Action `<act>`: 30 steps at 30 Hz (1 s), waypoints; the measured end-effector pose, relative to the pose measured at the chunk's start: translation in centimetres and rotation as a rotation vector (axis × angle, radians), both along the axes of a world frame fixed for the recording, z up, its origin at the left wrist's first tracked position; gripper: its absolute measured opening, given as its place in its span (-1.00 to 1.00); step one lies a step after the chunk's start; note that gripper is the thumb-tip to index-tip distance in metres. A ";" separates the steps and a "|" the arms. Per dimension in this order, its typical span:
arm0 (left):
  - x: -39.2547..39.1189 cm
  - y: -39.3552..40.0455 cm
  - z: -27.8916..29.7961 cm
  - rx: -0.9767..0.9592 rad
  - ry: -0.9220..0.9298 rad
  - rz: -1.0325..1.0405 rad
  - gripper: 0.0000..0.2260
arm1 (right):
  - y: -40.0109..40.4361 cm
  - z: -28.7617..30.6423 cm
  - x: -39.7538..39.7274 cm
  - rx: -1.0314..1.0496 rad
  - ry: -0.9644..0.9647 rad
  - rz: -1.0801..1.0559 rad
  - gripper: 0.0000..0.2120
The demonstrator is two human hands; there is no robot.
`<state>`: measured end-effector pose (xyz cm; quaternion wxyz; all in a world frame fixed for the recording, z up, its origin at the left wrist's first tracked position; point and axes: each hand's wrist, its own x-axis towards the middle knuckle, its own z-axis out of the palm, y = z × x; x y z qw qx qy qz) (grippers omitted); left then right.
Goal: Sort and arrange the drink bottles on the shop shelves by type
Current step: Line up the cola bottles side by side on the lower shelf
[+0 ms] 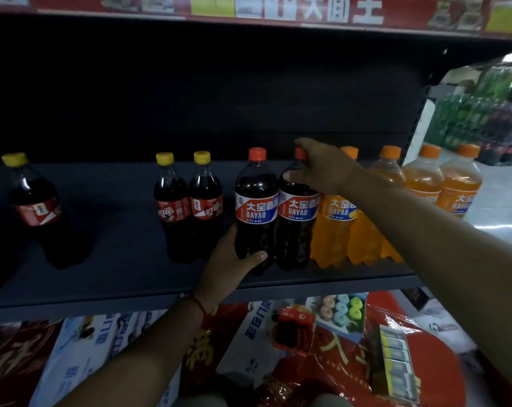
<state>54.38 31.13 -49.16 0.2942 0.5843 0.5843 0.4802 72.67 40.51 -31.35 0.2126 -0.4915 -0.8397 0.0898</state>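
Head view: both hands grip DAYAO bottles (pixel 256 212).

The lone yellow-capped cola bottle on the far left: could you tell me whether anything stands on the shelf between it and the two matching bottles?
Nothing visible does. The lone cola bottle and the yellow-capped pair are separated only by bare shelf. Both hands are busy further right, on the two dark bottles.

left hand (pixel 229 261) cupped low, fingers curled; right hand (pixel 322 167) reaches higher (both gripping).
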 end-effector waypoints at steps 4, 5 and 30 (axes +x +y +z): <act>-1.9 -2.8 2.4 0.158 0.066 0.218 -0.47 | -2.4 -0.1 -2.6 0.378 0.150 0.038 -0.38; -3.4 -3.2 2.8 0.257 0.070 0.332 -0.54 | -3.5 0.1 -3.9 0.419 0.203 0.096 -0.42; -11.1 -3.9 -1.7 0.110 -0.017 0.117 -0.62 | -3.5 3.1 -13.2 0.046 -0.351 0.246 -0.73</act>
